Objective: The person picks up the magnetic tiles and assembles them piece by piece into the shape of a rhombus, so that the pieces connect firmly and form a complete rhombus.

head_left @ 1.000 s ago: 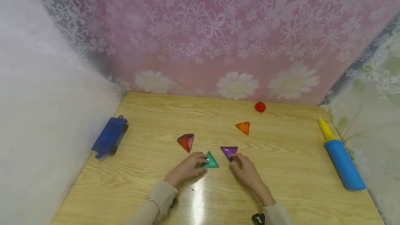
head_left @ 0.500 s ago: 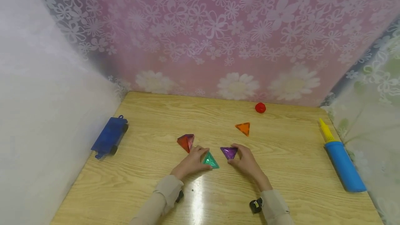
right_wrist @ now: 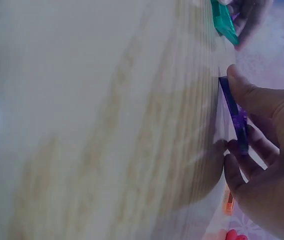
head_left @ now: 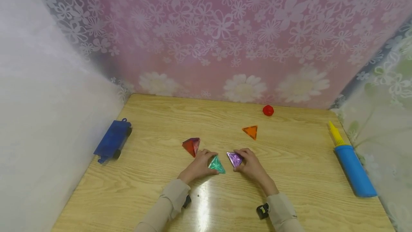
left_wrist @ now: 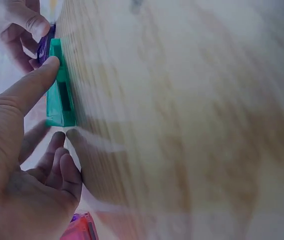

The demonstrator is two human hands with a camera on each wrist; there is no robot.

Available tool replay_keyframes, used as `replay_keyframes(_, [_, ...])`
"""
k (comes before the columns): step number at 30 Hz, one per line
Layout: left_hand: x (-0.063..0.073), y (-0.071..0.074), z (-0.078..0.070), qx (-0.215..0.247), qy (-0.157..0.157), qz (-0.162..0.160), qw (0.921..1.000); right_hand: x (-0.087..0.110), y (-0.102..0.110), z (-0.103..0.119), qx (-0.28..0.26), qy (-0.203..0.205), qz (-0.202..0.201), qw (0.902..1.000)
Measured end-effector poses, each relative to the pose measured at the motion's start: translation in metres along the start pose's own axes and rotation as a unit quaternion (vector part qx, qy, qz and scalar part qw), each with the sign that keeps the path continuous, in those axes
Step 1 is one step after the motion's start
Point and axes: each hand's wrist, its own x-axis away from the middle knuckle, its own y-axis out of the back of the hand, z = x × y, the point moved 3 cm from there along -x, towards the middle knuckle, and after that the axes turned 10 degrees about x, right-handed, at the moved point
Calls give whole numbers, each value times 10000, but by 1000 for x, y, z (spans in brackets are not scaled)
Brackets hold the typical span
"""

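Note:
In the head view, my left hand [head_left: 197, 168] pinches a translucent green triangular magnetic tile [head_left: 217, 165] between thumb and fingers. My right hand [head_left: 253, 167] holds a purple triangular magnetic tile [head_left: 234, 159] the same way, just to the right of the green one. A small gap separates the two tiles. From the left wrist, the thumb presses on the rim of the green tile [left_wrist: 60, 90]. The purple tile [right_wrist: 235, 115] appears edge-on in the right wrist view, tilted slightly, with the thumb at one end and fingers at the other.
Behind my left hand is a red and pink folded tile shape [head_left: 191, 146]. An orange triangular tile [head_left: 250, 132] and a small red object [head_left: 268, 110] lie farther back. At the left is a blue wheeled toy cart [head_left: 114, 139]; at the right, a blue and yellow hand pump [head_left: 354, 167].
My left fingers have shifted from on top of the green tile to its edges. My right fingers have spread round the purple tile, which has turned slightly.

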Motion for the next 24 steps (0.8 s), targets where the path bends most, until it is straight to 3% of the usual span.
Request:
replay_keyframes(6, [-1, -1, -3, 344, -59, 162, 9993, 1, -5, 3, -225, -131, -30, 9997])
replay_keyframes(12, [-5, -1, -4, 598, 84, 253, 9979, 2, -9, 7, -425, 18, 24, 9991])
replay_keyframes(24, [-9, -3, -3, 556, 6, 243, 9982, 0, -14, 14, -307, 128, 37, 9994])
